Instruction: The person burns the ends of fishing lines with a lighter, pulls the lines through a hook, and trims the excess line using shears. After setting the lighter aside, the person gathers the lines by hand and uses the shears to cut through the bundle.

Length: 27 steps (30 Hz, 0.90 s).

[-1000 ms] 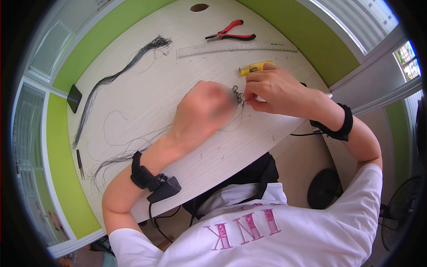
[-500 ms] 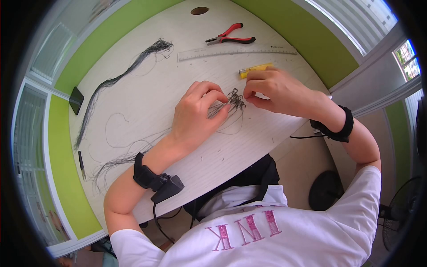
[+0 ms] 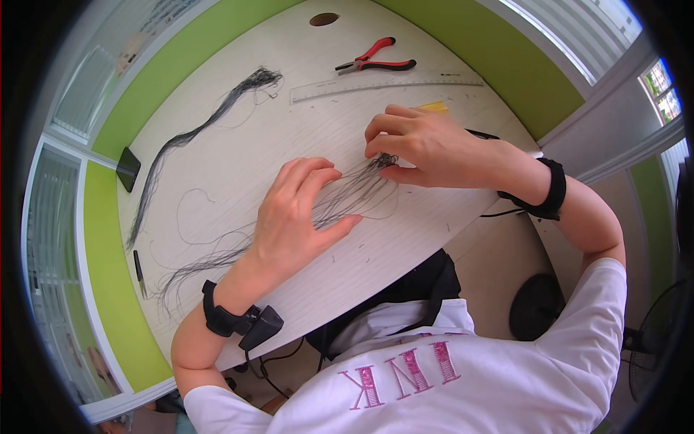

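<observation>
A bundle of thin dark lines [image 3: 340, 197] runs diagonally across the pale table, its metallic, hook-like ends bunched at the upper right. My right hand [image 3: 426, 148] curls around those bunched ends, thumb on the near side and fingers on the far side; its palm hides part of them. Over the middle of the lines is my left hand [image 3: 285, 210], fingers and thumb spread apart, with the strands passing between them. The tail of the bundle fans out loosely beyond my left wrist. Behind my right hand a yellow tool [image 3: 434, 107] is mostly covered.
Red-and-black pliers [image 3: 376, 59] and a clear ruler [image 3: 383, 87] lie at the back. A second dark bundle [image 3: 195, 130] stretches along the left side. Beside it are a black pen-like tool [image 3: 139, 273] and a dark flat object [image 3: 128, 170]. Green panels [image 3: 108, 289] edge the table.
My left hand has let go near the hook-like ends, moved left and toward me, and spread its fingers. My right hand has moved left onto those ends, covering more of the yellow tool.
</observation>
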Available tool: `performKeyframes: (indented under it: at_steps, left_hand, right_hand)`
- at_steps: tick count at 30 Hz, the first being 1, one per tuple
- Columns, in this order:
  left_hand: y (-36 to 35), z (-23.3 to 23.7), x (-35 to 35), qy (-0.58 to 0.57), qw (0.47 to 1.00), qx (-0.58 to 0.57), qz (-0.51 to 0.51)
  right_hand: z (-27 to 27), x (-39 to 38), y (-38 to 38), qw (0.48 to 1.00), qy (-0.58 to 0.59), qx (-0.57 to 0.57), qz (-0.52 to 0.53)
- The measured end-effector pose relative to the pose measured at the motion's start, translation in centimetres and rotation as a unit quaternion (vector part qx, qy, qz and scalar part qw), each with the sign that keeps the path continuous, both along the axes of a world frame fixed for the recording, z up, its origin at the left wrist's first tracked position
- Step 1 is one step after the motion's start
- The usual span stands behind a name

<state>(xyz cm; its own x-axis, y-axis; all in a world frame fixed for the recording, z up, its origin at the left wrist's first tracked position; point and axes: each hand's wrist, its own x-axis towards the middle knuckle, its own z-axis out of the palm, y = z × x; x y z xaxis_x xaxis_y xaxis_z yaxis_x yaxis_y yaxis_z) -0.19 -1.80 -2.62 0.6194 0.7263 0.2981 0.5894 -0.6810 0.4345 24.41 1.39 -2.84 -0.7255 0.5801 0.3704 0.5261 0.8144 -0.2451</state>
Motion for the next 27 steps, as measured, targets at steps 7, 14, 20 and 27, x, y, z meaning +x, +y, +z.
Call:
performKeyframes:
  at_steps: [7, 14, 20, 27]
  left_hand:
    - [0.2, -0.6, -0.3, -0.013, 1.0, -0.011, -0.013]
    - [0.1, -1.0, -0.3, -0.043, 0.999, 0.017, -0.017]
    - [0.0, -1.1, -0.5, -0.033, 0.999, 0.011, -0.022]
    - [0.0, -1.1, -0.6, -0.041, 0.999, 0.006, -0.02]
  right_hand:
    - [-0.4, -1.2, 0.7, 1.0, -0.014, 0.018, 0.018]
    - [-0.6, -0.9, 1.1, 1.0, 0.009, 0.007, 0.021]
    - [-0.9, -1.0, 1.4, 1.0, -0.009, 0.015, 0.022]
    - [-0.7, -0.5, 2.0, 0.999, -0.017, 0.019, 0.027]
